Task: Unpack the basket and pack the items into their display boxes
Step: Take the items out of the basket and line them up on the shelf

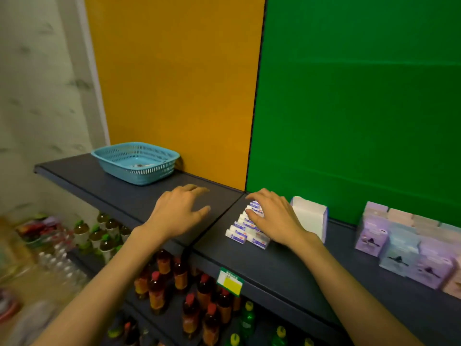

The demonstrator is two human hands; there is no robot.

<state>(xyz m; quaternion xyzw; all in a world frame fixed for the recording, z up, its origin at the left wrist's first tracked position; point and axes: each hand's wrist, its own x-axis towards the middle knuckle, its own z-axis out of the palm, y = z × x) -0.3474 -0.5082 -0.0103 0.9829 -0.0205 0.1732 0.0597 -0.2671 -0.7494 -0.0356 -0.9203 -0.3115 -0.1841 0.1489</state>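
Note:
A light blue plastic basket [136, 162] stands at the far left of the dark shelf [287, 268], with something small and pale at its bottom. Several small white packs with blue-and-red labels [245, 231] stand in stepped rows on the shelf. My right hand [273, 217] lies over the back of these rows, its fingers curled round the rearmost pack. A white cardboard display box [310, 216] stands just right of that hand. My left hand [180, 211] hovers over the bare shelf between basket and packs, fingers spread and holding nothing.
Purple and pale blue boxed goods [404, 245] line the shelf at the right. An orange panel and a green panel form the back wall. Below, bottles with red caps [189, 290] and green caps fill lower shelves. A green-and-yellow price tag [229, 282] hangs on the shelf's front edge.

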